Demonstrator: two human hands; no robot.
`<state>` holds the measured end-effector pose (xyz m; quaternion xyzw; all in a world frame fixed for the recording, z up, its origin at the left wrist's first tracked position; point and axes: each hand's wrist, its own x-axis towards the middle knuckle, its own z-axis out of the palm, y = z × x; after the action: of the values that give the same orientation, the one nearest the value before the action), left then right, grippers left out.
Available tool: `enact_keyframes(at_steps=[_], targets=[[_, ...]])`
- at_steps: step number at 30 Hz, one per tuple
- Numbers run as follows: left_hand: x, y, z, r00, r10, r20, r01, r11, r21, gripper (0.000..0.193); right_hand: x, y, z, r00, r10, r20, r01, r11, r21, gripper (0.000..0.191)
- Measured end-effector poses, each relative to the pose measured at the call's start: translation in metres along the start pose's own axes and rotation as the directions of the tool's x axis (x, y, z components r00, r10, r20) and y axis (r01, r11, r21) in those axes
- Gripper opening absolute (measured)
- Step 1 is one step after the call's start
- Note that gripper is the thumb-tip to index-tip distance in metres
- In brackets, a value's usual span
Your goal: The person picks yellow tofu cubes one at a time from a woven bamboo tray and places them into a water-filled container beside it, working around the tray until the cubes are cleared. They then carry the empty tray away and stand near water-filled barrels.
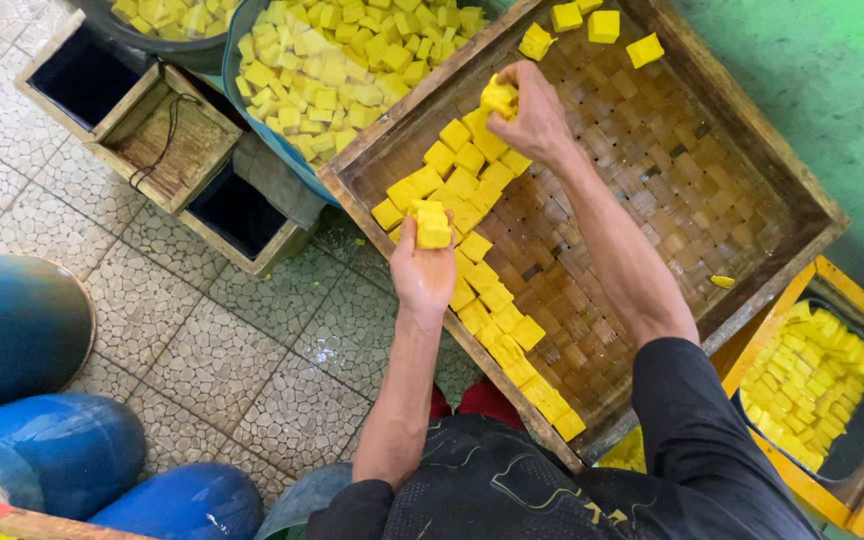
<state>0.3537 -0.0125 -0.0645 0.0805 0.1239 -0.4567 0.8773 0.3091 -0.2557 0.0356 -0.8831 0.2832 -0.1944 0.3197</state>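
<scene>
My left hand (422, 270) grips a yellow cube (433, 226) over the near-left edge of a woven bamboo tray (652, 170) with a wooden frame. My right hand (532, 120) holds another yellow cube (499, 97) above the tray's left corner. Several yellow cubes (472, 250) lie in a row along the tray's left side, and three more cubes (602, 25) rest at its far end.
A blue tub (242, 110) heaped with yellow cubes stands beyond the tray. A yellow-framed bin (822, 380) with cubes is at the right. Wooden boxes (167, 135) sit on the tiled floor at left, blue barrels (22, 330) at lower left.
</scene>
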Motion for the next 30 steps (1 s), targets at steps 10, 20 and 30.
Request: enact_keyframes(at_steps=[10,20,30], targets=[[-0.038,-0.025,0.047,0.981,-0.109,0.162,0.105,0.994,0.032,0.075,-0.160,-0.090,-0.019,0.874,-0.469,0.129,0.484,0.864,-0.138,0.075],[-0.113,-0.164,0.028,0.829,-0.552,0.087,0.320,0.597,0.736,0.071,-0.334,0.049,-0.083,0.982,0.181,-0.055,-0.054,0.547,0.836,0.077],[-0.143,-0.081,-0.002,0.744,-0.300,0.596,-0.587,-0.721,0.370,0.039,-0.554,0.176,-0.328,0.769,0.639,0.013,-0.573,0.698,-0.429,0.067]])
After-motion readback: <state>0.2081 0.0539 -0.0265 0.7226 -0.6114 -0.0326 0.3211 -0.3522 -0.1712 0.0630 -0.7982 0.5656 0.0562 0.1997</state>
